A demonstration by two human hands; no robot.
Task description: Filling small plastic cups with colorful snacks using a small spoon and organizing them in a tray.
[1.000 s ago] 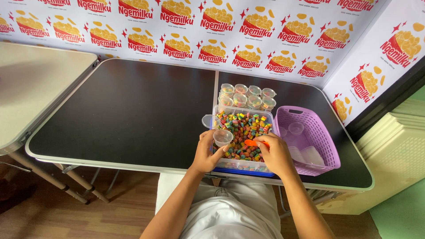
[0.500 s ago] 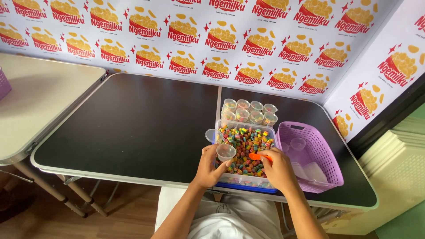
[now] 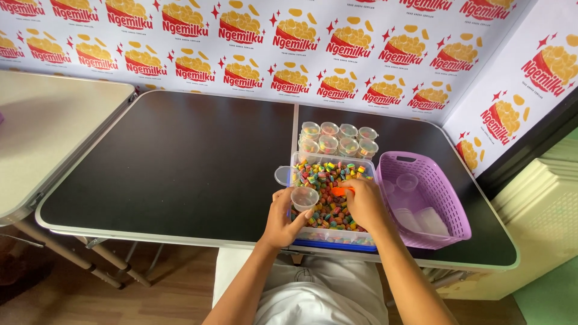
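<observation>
My left hand point(image 3: 282, 215) holds a small clear plastic cup point(image 3: 304, 198) upright over the near left part of a clear tub point(image 3: 368, 169) filled with small multicoloured candies point(image 3: 329, 177). My right hand point(image 3: 363, 204) grips an orange scoop point(image 3: 341, 191) just above the candies, a little to the right of the cup. Behind the tub stands a group of several small clear cups point(image 3: 338, 138) holding candies. A round clear lid point(image 3: 283, 176) lies at the tub's left edge.
A purple plastic basket point(image 3: 442, 194) with a small cup and clear lids in it sits right of the tub. The black folding table point(image 3: 174, 162) stretches to the left. A beige table point(image 3: 48, 132) stands at far left. A printed backdrop walls the back and right.
The camera view has shifted slightly. Both hands stay over the tub with the cup and scoop, barely moved.
</observation>
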